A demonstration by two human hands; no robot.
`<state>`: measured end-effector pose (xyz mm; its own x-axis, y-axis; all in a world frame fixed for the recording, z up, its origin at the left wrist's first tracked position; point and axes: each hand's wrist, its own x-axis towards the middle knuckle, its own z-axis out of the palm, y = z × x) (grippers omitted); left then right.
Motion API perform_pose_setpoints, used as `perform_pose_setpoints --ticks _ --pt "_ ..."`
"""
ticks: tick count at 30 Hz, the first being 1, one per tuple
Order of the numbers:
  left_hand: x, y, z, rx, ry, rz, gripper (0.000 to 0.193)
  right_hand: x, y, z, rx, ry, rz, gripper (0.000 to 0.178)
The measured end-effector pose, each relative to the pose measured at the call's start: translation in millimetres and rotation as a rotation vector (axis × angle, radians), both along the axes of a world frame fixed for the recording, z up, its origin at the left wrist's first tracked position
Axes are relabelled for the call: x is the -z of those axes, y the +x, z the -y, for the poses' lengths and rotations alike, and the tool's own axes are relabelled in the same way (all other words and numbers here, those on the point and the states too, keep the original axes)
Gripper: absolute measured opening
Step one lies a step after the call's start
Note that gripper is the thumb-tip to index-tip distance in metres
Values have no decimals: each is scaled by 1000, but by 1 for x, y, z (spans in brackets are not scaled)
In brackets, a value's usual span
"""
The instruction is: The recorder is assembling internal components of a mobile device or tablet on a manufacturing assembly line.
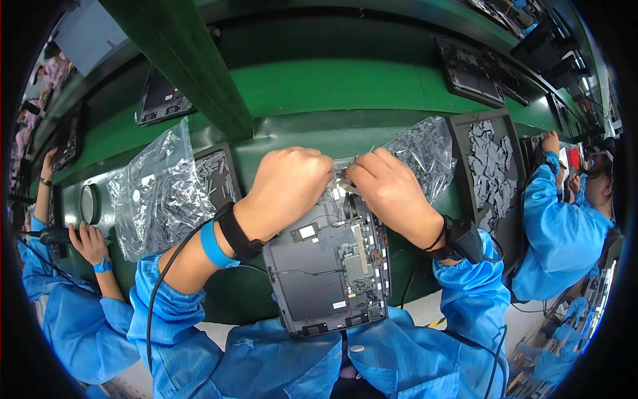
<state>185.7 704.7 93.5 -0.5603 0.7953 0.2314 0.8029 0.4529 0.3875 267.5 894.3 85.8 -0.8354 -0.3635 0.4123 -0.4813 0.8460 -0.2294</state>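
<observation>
An opened dark laptop-like casing (309,282) with a circuit board (357,259) and thin cables lies tilted in front of me, its near edge close to my body. My left hand (290,183) is closed at the far edge of the casing, its fingertips turned away from view. Beside it, my right hand (392,179) is pinched at the same edge, near a small silvery piece (345,184). What either hand grips is hidden behind the fingers. Both wrists wear dark bands.
Clear plastic bags of small parts (156,193) (425,156) lie on both sides. A tray of grey pieces (518,226) stands at right, a smaller tray (230,174) at left. More casings (468,73) rest on the green bench (319,86). A green post (193,66) rises ahead; co-workers flank me.
</observation>
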Motion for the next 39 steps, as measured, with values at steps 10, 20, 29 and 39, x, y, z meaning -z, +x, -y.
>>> perform_pose_setpoints --ticks 10,20,29,39 --pt "2 -5 -5 27 -5 -16 11 4 -17 -2 25 -117 91 7" --pt "9 0 -2 72 -38 -164 12 0 -19 -9 -130 29 75 9" --pt "3 0 -6 61 -121 -135 13 1 -17 -5 -67 78 74 10" --pt "-33 42 35 -52 96 -27 15 -26 47 7 -215 36 16 35"
